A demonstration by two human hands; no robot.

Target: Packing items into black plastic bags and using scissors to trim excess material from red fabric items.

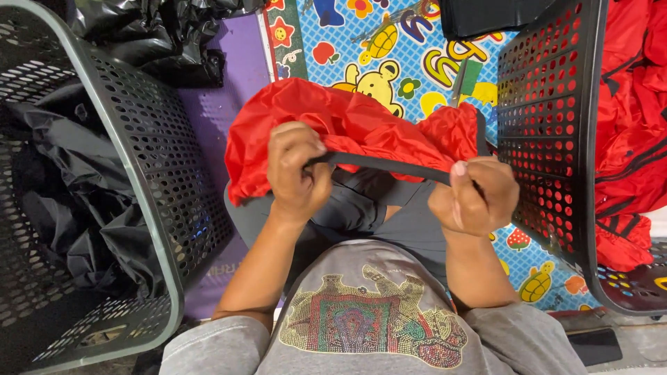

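Note:
A red fabric garment [347,125] with a black band [389,167] along its edge is held up in front of me, over my lap. My left hand [295,170] grips the band at its left end, fingers closed around it. At the right end my right hand [476,194] pinches the same band, thumb on top. The band is stretched nearly straight between the two hands. The red cloth bunches above and behind both hands.
A grey perforated basket [149,173] on the left holds black fabric [62,180]. A black perforated basket [556,139] on the right holds more red garments [632,125]. A colourful cartoon mat [389,48] lies under it all, with black plastic [160,35] at the top left.

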